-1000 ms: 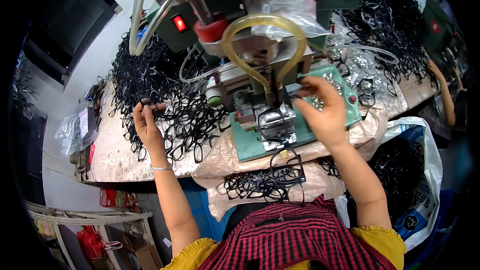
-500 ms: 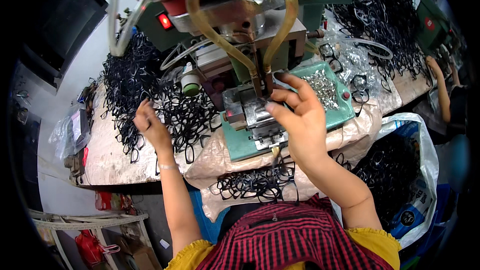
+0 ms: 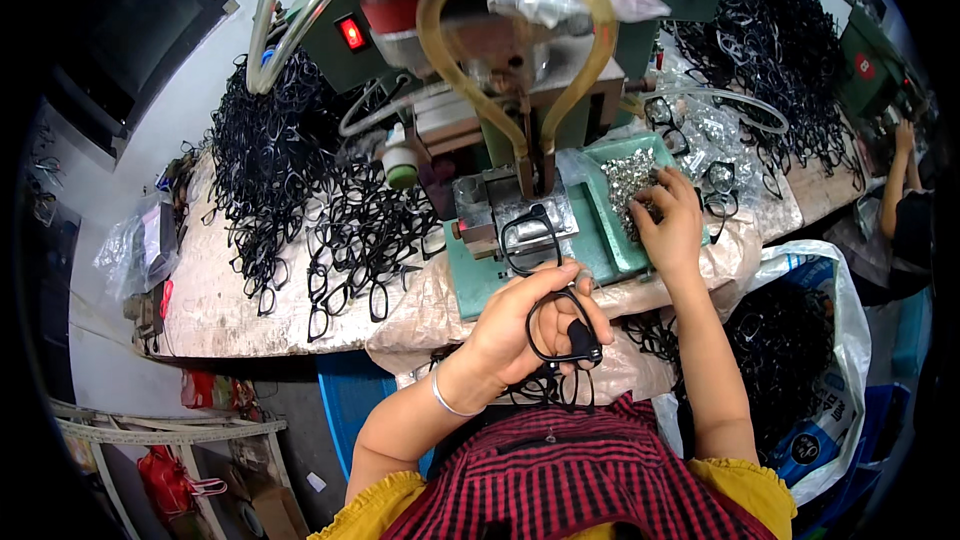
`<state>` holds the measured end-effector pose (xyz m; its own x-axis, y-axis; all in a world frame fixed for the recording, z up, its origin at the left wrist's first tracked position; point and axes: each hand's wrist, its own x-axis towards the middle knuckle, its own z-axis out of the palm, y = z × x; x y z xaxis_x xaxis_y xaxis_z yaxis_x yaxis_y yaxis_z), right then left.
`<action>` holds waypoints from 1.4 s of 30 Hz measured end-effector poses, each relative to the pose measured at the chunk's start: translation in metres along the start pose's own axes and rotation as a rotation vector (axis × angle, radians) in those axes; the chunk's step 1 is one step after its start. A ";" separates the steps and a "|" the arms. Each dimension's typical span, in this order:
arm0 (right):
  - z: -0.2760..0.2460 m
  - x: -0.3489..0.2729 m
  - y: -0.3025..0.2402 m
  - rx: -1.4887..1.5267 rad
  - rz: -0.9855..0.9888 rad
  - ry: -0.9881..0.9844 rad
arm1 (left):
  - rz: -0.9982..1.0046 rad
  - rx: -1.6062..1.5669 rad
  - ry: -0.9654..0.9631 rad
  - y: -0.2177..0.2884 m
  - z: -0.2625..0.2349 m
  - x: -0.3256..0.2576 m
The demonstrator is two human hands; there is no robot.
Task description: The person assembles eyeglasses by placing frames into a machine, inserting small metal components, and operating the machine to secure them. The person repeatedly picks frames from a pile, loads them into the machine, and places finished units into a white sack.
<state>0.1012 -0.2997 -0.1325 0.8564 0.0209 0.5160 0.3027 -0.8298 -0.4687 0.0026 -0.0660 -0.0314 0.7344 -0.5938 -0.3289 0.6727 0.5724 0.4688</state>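
Head view: left hand [image 3: 520, 330] has its grip closed around a black eyeglass frame [image 3: 531, 335], one rim by the palm, the other reaching up over the machine [image 3: 585, 90] base. Right hand [image 3: 672, 225], fingers curled, dips into small metal parts [image 3: 622, 178] in a green tray [image 3: 628, 258]; can't tell if its grip pinches any. Worn pale counter [image 3: 240, 315], black frames heap [image 3: 270, 130] on left. White sack [image 3: 850, 340] at right; beyond, another person's arm [image 3: 897, 180].
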 end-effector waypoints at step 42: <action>-0.042 0.007 -0.098 0.728 0.013 -0.005 | 1.224 1.213 1.225 0.104 -0.202 -0.034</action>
<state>0.0599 -0.2415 -0.0535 0.8630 0.0176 0.5049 0.4929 -0.2490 -0.8337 0.0660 0.1283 -0.1372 0.6585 0.5783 0.4816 -0.0890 -0.5756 0.8129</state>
